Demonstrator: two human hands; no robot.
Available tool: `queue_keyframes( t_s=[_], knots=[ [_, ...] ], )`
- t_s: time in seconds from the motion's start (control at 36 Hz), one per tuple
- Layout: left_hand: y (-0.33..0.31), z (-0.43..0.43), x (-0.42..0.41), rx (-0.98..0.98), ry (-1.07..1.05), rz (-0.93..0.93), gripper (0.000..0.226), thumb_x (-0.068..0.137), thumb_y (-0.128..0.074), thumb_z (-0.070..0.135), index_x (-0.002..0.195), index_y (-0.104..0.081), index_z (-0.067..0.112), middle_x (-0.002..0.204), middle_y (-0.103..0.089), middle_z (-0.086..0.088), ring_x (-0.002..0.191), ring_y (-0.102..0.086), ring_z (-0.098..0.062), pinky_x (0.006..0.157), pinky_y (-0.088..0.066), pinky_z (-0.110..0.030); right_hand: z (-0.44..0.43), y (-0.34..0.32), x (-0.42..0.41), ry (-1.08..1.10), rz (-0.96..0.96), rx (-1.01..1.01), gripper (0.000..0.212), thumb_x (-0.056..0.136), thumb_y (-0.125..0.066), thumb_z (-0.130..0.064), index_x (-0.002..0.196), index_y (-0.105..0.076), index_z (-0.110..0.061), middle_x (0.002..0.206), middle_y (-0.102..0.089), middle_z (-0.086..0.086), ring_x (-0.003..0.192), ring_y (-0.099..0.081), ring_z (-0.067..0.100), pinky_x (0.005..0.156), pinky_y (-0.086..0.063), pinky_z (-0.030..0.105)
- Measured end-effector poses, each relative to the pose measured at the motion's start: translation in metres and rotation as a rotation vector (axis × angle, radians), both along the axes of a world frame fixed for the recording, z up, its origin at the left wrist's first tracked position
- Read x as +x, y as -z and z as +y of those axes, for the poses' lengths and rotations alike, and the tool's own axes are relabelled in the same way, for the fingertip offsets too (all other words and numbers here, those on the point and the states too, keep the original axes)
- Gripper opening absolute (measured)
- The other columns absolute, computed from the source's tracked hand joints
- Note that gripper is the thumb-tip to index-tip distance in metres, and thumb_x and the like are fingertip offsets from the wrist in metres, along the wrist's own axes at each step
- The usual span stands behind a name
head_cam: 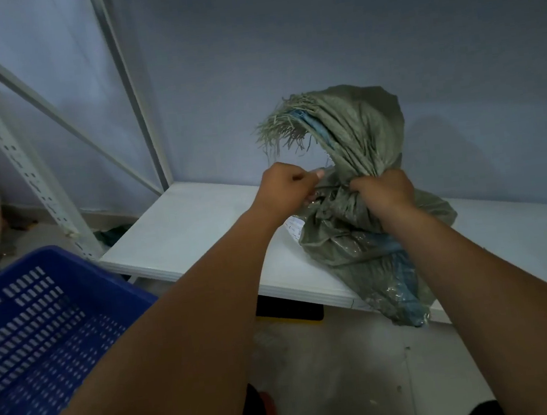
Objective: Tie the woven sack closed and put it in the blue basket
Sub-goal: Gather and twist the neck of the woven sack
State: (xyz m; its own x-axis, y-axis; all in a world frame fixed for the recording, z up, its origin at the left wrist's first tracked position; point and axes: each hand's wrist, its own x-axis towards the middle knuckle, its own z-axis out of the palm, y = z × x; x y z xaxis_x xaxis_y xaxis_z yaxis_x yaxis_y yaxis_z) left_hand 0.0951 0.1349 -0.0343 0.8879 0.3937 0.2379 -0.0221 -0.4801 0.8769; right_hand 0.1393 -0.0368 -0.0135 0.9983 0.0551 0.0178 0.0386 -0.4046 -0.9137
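**Colours and patterns**

Grey-green sack (365, 217) with blue stripe and pale frayed fringe at 11 o'clock. Blue basket (40, 322), slotted grid, at 8 o'clock. White shelf (199, 229). White rack (13, 148). Pale blue wall (313, 32). Grey floor (352, 369).

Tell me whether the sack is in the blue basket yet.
Out. The woven sack lies on the white shelf, both hands gripping its neck; the blue basket stands apart.

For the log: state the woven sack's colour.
Dull grey-green woven sack with a blue stripe; head view shows it.
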Motion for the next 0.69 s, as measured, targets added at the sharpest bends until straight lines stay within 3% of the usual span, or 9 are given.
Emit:
queue_keyframes(
  t_s=[0.08, 0.14, 0.25, 0.33, 0.39, 0.56, 0.69],
  knots=[
    [0.0039, 0.0048, 0.0024, -0.059, -0.017, 0.009, 0.028, 0.097, -0.057, 0.012, 0.091, -0.071, -0.012, 0.084, -0.076, -0.02, 0.075, -0.076, -0.025, 0.077, -0.064, -0.046, 0.0017, 0.0008, 0.001, -0.004, -0.004, -0.005, 0.02, 0.085, -0.071, -0.02, 0.101, -0.06, -0.016, 0.079, -0.053, -0.003, 0.084, -0.054, 0.021, 0.076, -0.042, 0.026],
    [0.004, 0.0064, 0.0019, -0.079, -0.019, 0.035, 0.024, 0.095, -0.05, -0.003, 0.102, -0.072, -0.009, 0.095, -0.075, -0.022, 0.082, -0.075, -0.026, 0.081, -0.064, -0.044, 0.0029, 0.001, 0.0011, -0.015, -0.007, -0.012, 0.02, 0.084, -0.071, -0.021, 0.098, -0.057, -0.017, 0.079, -0.053, -0.003, 0.084, -0.054, 0.022, 0.076, -0.042, 0.026],
    [0.0052, 0.0092, 0.0004, -0.144, 0.013, 0.072, 0.045, 0.087, -0.044, -0.019, 0.122, -0.065, 0.001, 0.103, -0.072, -0.021, 0.09, -0.075, -0.032, 0.08, -0.063, -0.04, 0.0045, 0.0013, 0.0002, -0.035, -0.017, -0.036, 0.019, 0.084, -0.072, -0.021, 0.093, -0.056, -0.016, 0.079, -0.053, -0.002, 0.082, -0.054, 0.021, 0.076, -0.043, 0.027],
    [0.0056, 0.0098, -0.0011, -0.185, 0.009, 0.061, 0.034, 0.09, -0.047, -0.016, 0.107, -0.068, 0.004, 0.099, -0.072, -0.021, 0.083, -0.074, -0.031, 0.071, -0.062, -0.033, 0.0042, 0.0023, 0.0011, -0.036, -0.015, -0.026, 0.018, 0.085, -0.071, -0.021, 0.091, -0.055, -0.015, 0.074, -0.049, -0.007, 0.068, -0.05, 0.014, 0.075, -0.042, 0.026],
    [0.0052, 0.0088, -0.0017, -0.21, 0.01, 0.057, 0.022, 0.093, -0.054, -0.011, 0.095, -0.071, 0.003, 0.096, -0.072, -0.025, 0.081, -0.072, -0.03, 0.075, -0.062, -0.038, 0.0037, 0.0033, 0.0029, -0.029, -0.006, -0.013, 0.017, 0.085, -0.071, -0.021, 0.091, -0.055, -0.015, 0.074, -0.049, -0.007, 0.066, -0.048, 0.012, 0.075, -0.042, 0.026],
    [0.0042, 0.0083, -0.004, -0.239, 0.035, 0.075, 0.011, 0.095, -0.062, -0.001, 0.092, -0.073, -0.003, 0.082, -0.074, -0.018, 0.073, -0.074, -0.025, 0.067, -0.063, -0.029, 0.0027, 0.003, 0.0053, -0.01, -0.009, 0.009, 0.02, 0.083, -0.072, -0.022, 0.095, -0.057, -0.016, 0.087, -0.056, 0.001, 0.085, -0.056, 0.023, 0.078, -0.045, 0.028],
    [0.0035, 0.0079, -0.0054, -0.233, 0.011, 0.023, 0.006, 0.088, -0.074, 0.005, 0.086, -0.078, 0.001, 0.079, -0.076, -0.021, 0.07, -0.075, -0.027, 0.061, -0.06, -0.027, 0.0019, 0.0023, 0.0055, -0.004, -0.001, 0.011, 0.026, 0.084, -0.071, -0.022, 0.105, -0.061, -0.012, 0.096, -0.057, 0.004, 0.088, -0.055, 0.023, 0.079, -0.045, 0.028]
  ],
)
